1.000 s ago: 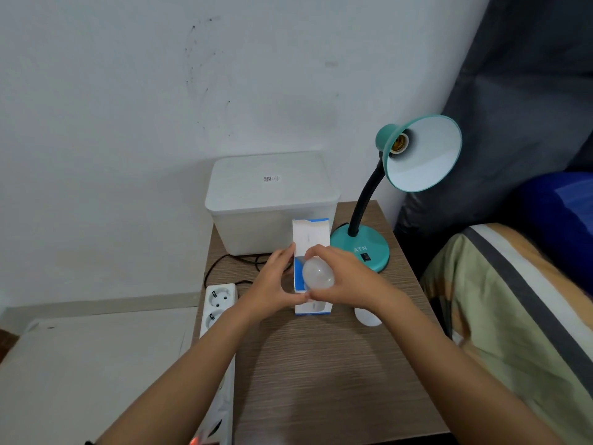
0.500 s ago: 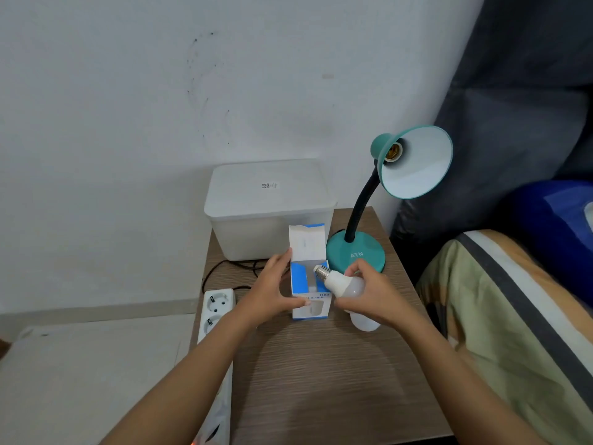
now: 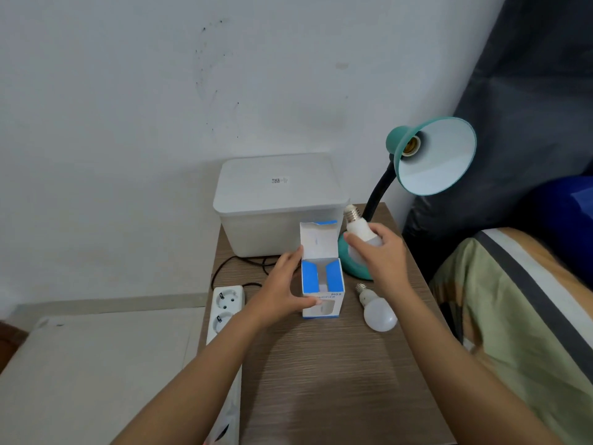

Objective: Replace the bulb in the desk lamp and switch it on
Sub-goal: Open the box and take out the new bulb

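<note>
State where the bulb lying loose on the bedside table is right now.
The loose bulb lies on its side on the wooden table, right of the open bulb box and in front of the teal lamp base.

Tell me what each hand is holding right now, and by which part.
The right hand holds a bulb by its round globe end, with the screw base pointing up and away. The left hand grips the open bulb box by its left side and front.

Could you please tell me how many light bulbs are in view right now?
2: one bulb held in the right hand, another bulb lying on the table beside the open box.
</note>
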The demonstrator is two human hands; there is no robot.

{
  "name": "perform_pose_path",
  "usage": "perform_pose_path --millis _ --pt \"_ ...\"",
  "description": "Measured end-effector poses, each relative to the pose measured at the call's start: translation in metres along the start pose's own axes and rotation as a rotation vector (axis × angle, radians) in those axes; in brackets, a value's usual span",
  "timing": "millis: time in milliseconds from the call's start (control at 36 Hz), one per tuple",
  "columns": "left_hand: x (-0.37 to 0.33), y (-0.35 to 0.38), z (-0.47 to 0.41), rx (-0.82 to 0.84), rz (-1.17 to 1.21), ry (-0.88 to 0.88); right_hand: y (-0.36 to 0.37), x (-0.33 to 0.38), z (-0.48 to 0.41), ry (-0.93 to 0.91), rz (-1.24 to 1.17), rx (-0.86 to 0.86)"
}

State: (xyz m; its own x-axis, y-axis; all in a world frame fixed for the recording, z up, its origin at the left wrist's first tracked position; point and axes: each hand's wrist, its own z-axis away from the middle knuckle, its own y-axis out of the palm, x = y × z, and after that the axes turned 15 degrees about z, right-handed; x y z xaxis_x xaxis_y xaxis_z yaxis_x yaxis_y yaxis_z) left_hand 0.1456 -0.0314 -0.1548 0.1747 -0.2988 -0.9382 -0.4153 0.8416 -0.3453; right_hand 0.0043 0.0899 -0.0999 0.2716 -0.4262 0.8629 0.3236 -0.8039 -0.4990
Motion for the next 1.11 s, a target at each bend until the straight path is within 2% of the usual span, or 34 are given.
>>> perform_pose_path --millis 83,444,667,944,1111 --pt "0.002 0.000 0.001 0.010 0.004 0.005 0.009 0.005 -0.013 0.029 -0.008 -0.017" --pt "0.002 0.003 0.001 -0.004 0.049 0.042 0.003 -0.001 -0.013 0.054 -0.123 0.241" --pt "0.004 0.004 0.002 -0.032 0.032 0.038 -0.012 -0.004 0.001 -0.036 0.016 0.343" --pt "0.007 0.006 0.002 -0.035 -0.001 0.072 -0.013 -0.019 0.025 -0.227 0.321 0.322" --pt "0.007 0.005 0.001 -0.016 -0.009 0.066 -0.013 -0.021 0.030 -0.309 0.367 0.336"
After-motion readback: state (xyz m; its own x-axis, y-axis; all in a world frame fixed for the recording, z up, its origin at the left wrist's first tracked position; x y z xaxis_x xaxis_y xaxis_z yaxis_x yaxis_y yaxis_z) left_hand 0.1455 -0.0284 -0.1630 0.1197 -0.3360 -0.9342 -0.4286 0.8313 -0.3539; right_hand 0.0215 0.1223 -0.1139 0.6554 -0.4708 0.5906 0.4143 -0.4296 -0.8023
